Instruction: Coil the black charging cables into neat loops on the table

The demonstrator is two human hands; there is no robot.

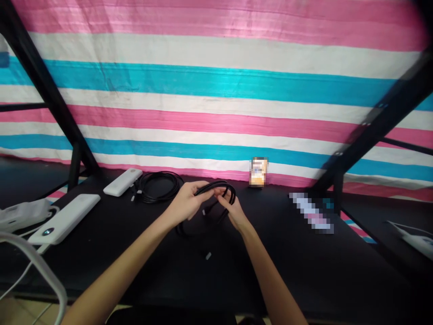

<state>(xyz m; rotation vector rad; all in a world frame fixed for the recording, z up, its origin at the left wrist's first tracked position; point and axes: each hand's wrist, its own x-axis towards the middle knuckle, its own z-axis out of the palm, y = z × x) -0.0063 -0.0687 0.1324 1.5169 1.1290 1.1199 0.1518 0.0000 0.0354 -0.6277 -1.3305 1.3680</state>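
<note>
Both hands meet above the middle of a black table (304, 266). My left hand (186, 202) is closed round loops of a black cable (220, 188). My right hand (232, 208) pinches the same cable just to the right of it. Part of the cable hangs down to the table, and its plug end (208, 256) lies loose in front of the hands. A second black cable (158, 186), coiled, rests behind and left of my left hand.
Two white power banks (122, 181) (66, 217) lie at the left, with a white power strip (20, 213) beyond them. A small blurred packet (259, 172) stands by the striped cloth wall. Black frame bars (372, 131) rise on both sides.
</note>
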